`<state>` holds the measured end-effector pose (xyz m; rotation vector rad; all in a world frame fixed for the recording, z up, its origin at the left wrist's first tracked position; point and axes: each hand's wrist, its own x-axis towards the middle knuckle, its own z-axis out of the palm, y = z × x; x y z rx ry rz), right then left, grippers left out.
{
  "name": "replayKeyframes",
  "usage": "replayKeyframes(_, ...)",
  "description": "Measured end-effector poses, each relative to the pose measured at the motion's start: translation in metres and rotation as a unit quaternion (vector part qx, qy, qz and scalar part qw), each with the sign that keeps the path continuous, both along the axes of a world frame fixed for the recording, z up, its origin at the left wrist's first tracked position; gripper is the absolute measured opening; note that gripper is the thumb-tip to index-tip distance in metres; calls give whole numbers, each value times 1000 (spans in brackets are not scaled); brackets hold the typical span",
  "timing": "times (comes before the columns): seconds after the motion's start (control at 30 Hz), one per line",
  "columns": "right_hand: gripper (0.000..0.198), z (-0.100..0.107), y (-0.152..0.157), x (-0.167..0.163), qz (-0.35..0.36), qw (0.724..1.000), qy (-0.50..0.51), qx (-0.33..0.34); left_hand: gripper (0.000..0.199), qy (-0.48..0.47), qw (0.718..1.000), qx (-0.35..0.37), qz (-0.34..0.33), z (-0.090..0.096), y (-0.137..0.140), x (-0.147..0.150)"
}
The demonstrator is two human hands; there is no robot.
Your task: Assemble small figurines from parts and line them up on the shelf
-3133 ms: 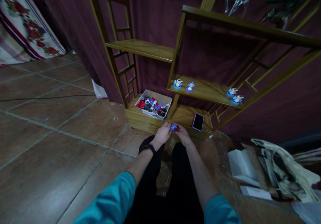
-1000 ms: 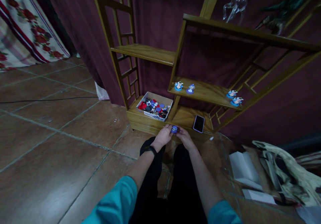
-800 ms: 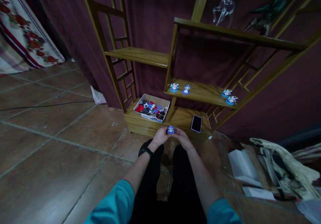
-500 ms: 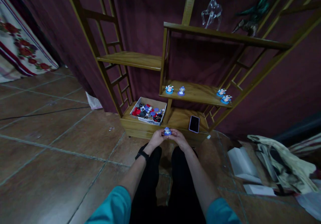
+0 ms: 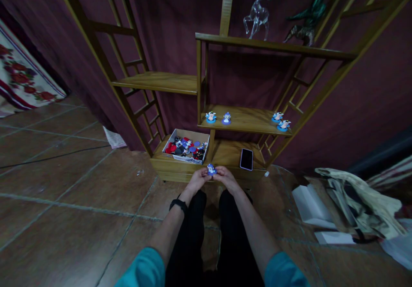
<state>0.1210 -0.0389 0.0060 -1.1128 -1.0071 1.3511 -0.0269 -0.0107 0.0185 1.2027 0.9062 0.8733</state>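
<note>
A small purple-and-white figurine on a round purple base is held upright between my two hands, in front of the shelf's lower edge. My left hand pinches it from the left side, and my right hand grips it from the right. Past my hands, a similar purple figurine stands on the middle shelf, beside a blue-based figurine. Two more blue-based ones, a rear figurine and a front figurine, stand at that shelf's right end.
An open cardboard box of jumbled figurines and discs sits at lower left. A phone lies on the lower board. Above stand a glass deer and a dark statue. White boxes and cloth lie on the right floor.
My view has shifted a little, so the shelf appears further left and slightly lower. Both hands still hold the purple figurine, which has turned slightly.
</note>
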Motion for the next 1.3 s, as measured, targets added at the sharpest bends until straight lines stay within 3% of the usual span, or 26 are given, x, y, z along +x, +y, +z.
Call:
replayKeyframes(0.13, 39, 0, -1, 1, 2, 1000, 7, -10, 33, -1, 1000, -7, -11, 2, -1, -2)
replayKeyframes(0.37, 41, 1, -4, 4, 23, 998, 52, -18, 38, 8, 999, -2, 46, 1, -2, -1)
replayKeyframes(0.53, 42, 5, -6, 4, 49, 997, 61, -8, 37, 10, 1000, 13, 13, 3, -4, -1)
replayKeyframes(0.97, 45, 3, -7, 4, 65, 996, 61, -11, 40, 15, 999, 6, 34, 3, -6, -4)
replayKeyframes(1.3, 53, 3, -3, 6, 69, 997, 36, -3, 35, -7, 997, 52, 51, -14, 3, -2)
